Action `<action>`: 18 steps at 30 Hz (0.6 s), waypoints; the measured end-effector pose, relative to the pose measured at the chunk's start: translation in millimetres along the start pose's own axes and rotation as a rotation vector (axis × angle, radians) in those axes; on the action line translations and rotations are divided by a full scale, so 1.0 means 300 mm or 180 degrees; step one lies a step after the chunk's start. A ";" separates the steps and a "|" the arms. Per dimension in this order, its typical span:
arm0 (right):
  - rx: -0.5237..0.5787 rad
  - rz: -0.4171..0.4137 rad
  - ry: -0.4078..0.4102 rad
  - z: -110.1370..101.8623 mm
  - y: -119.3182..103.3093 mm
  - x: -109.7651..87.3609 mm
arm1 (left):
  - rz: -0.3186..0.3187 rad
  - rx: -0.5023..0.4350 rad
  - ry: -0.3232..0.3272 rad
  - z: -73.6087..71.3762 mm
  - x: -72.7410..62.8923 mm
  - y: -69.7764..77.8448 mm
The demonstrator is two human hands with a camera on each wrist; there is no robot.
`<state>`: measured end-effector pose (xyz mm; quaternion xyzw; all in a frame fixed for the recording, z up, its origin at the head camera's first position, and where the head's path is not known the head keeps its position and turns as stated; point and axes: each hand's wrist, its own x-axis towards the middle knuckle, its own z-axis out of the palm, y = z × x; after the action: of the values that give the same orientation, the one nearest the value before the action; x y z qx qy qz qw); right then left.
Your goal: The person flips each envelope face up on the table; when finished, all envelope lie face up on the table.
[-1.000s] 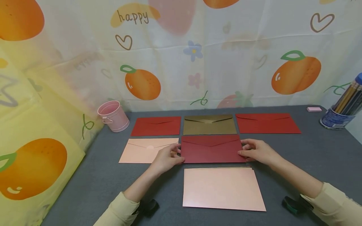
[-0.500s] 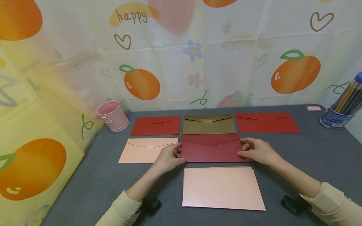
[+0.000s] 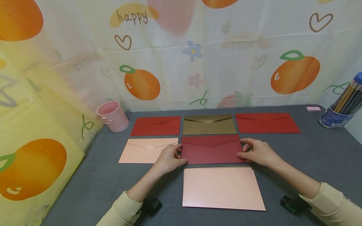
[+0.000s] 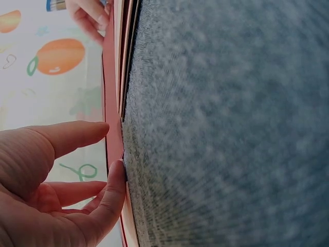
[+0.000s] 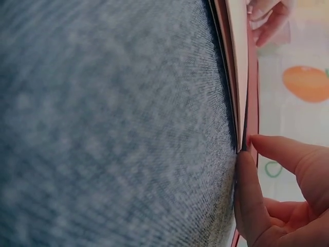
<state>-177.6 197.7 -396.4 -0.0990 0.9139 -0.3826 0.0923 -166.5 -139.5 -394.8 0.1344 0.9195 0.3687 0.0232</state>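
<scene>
A dark red envelope (image 3: 212, 149) lies flat or nearly flat in the middle of the front row, its pointed flap facing up. My left hand (image 3: 169, 157) pinches its left edge near the lower corner, thumb on top. At the opposite edge, my right hand (image 3: 258, 152) pinches the envelope between thumb and bent fingers. Both wrist views show the thumb above the thin edge and a fingertip low against the table. Close in front rests a stack of pale pink envelopes (image 3: 223, 188). A pale pink envelope (image 3: 141, 151) sits partly behind my left hand.
Behind stand a row of a red envelope (image 3: 155, 126), an olive-gold envelope (image 3: 209, 125) and another red envelope (image 3: 267, 123). A pink bucket (image 3: 113, 116) is at the back left. A pencil holder (image 3: 336, 118) and a pink eraser (image 3: 313, 109) occupy the back right.
The dark red envelope has shifted slightly toward me over the last half second, opening a thin gap below the olive-gold one. Both hands stay at its sides almost unmoved.
</scene>
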 end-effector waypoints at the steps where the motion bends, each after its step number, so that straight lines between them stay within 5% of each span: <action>1: -0.0041 -0.0025 0.0013 0.000 0.000 0.000 | -0.0003 0.0014 0.0000 0.001 0.000 -0.001; 18: -0.0074 -0.0119 -0.0014 -0.012 0.002 -0.006 | -0.0053 -0.0100 0.0002 -0.004 -0.020 0.001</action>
<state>-176.9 200.9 -394.1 -0.1180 0.9161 -0.3734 0.0859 -160.8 -141.7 -394.2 0.1262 0.9147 0.3829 0.0280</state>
